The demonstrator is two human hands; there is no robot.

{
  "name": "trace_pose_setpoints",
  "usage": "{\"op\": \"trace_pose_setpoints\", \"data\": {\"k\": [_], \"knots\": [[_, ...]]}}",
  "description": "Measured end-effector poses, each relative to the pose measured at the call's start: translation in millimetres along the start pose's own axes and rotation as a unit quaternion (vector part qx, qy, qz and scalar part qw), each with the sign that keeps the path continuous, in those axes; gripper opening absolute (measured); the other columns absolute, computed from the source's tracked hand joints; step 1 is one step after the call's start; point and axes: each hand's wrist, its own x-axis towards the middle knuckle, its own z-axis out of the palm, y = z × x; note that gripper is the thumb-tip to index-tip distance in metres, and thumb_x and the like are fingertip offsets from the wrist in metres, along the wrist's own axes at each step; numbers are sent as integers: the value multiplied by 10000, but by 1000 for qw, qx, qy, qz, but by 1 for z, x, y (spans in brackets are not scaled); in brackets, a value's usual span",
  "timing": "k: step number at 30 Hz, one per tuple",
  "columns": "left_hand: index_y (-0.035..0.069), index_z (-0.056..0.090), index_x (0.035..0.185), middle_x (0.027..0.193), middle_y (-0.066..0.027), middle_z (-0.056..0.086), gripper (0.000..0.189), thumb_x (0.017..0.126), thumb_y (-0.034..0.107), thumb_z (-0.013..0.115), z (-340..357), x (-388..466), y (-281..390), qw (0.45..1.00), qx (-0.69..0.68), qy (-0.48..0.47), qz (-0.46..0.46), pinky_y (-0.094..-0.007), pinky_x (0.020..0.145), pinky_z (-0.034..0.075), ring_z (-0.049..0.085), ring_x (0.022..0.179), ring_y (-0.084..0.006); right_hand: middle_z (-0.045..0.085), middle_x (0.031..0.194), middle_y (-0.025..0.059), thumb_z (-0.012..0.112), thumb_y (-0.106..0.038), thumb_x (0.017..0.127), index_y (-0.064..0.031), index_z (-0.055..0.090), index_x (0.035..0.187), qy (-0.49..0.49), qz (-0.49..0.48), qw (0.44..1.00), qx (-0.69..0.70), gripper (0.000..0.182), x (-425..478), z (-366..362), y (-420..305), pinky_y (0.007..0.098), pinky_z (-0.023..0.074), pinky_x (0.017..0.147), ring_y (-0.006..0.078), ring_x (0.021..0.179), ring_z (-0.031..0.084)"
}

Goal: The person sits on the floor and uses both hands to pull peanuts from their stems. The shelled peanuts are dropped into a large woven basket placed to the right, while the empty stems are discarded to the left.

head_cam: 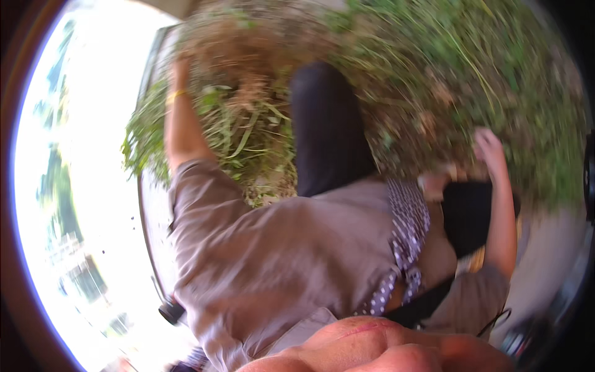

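Note:
My left hand [180, 67], with a yellow band on its wrist, is at the upper left beside a blurred clump of brown, root-like plant matter [246, 46]. Whether its fingers hold any of this cannot be told. Below the clump lie pulled leafy green plants and long grass stems [237, 135]. At the right, my right hand [488, 144] hovers near the grass with its fingers loosely bent and a little apart; nothing shows in it. My dark-trousered knee [327, 116] is between the two hands. The whole picture is motion-blurred.
Long grass and weeds [432, 60] cover the upper right, with brown litter beneath. A pale edge or board [153, 218] runs down the left, beside overexposed bright ground. A polka-dot cloth [409, 223] is tied at my waist. A grey surface [548, 251] shows at the right.

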Motion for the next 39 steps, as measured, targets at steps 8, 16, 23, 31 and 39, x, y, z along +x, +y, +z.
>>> {"op": "trace_pose_setpoints", "data": {"k": [8, 16, 23, 31, 39], "knots": [[48, 490, 1203, 1232, -187, 466, 632, 664, 249, 753, -106, 1, 108, 966, 23, 258, -11, -427, 964, 401, 462, 1130, -340, 604, 737, 117, 549, -226, 895, 27, 645, 915, -149, 110, 927, -326, 271, 54, 56, 29, 348, 471, 514, 217, 568, 563], [43, 519, 1222, 1285, -145, 497, 501, 740, -2, 652, -66, -200, 422, 802, -254, 31, 540, -422, 1106, 281, 385, 1280, -299, 612, 793, 201, 576, -187, 843, 68, 649, 842, -156, 140, 882, -422, 265, 96, 129, 98, 427, 457, 591, 291, 642, 579], [100, 544, 1204, 1394, -221, 353, 420, 802, 146, 659, 22, -333, 538, 736, -327, -298, 512, -429, 1047, 344, 358, 1295, -381, 581, 1075, 185, 557, -297, 897, -64, 380, 1389, -167, 281, 909, -260, 572, 168, 102, 180, 421, 425, 550, 233, 574, 498], [6, 600, 1109, 1060, -164, 646, 310, 835, 150, 614, 96, -309, 544, 754, -213, -454, 424, -369, 893, 474, 617, 1006, -308, 585, 1162, 153, 426, -345, 982, -89, 515, 1280, 66, 36, 996, -41, 402, 171, 133, 179, 491, 450, 786, 313, 804, 611], [22, 609, 1059, 1049, -150, 632, 370, 705, -59, 537, 117, -347, 545, 676, -154, -371, 617, -414, 846, 489, 597, 1009, -322, 611, 678, 116, 455, -369, 961, -2, 635, 805, 29, -115, 993, -22, 437, 157, 68, -6, 390, 475, 645, 222, 608, 584]]}}
